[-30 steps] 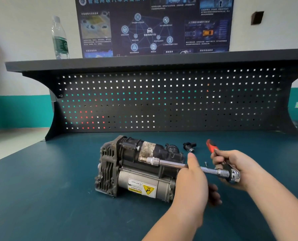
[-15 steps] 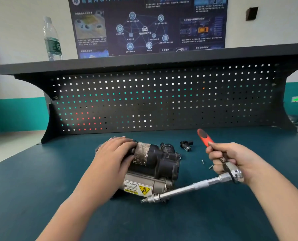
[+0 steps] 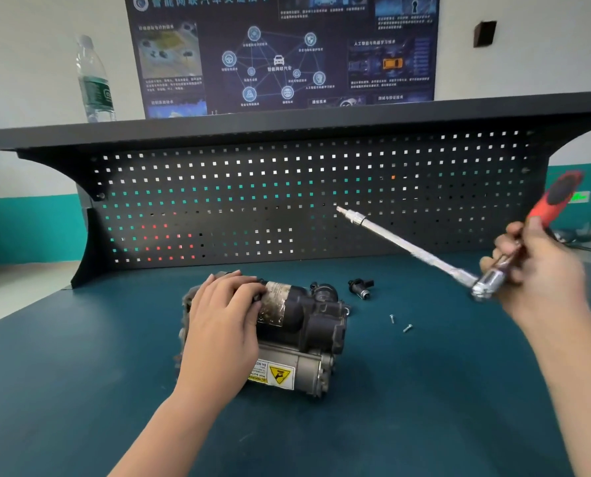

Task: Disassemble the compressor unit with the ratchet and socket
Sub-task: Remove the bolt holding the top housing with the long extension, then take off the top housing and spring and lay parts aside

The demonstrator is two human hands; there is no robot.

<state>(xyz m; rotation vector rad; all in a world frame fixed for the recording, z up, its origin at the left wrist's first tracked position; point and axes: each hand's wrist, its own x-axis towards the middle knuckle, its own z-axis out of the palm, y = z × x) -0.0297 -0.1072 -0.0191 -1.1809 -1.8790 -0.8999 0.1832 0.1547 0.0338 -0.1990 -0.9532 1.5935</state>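
One yellow warning label on compressor point(image 3: 297, 325); left hand point(image 3: 223, 315) rests flat, right hand point(image 3: 535, 266) grips ratchet point(image 3: 487, 285)

Workbench point(image 3: 80, 373), dark teal top, backed by a black perforated panel point(image 3: 287, 201) with a shelf point(image 3: 321, 122) along its upper edge. Laid on the top: compressor unit point(image 3: 304, 325), centre; small black fitting point(image 3: 360, 287) just behind it; two loose screws point(image 3: 400, 323) to its right. Stood on the shelf: water bottle point(image 3: 94, 80).

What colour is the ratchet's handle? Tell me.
Red-orange with a black insert, seen in the head view: ratchet handle, gripped by the right hand.
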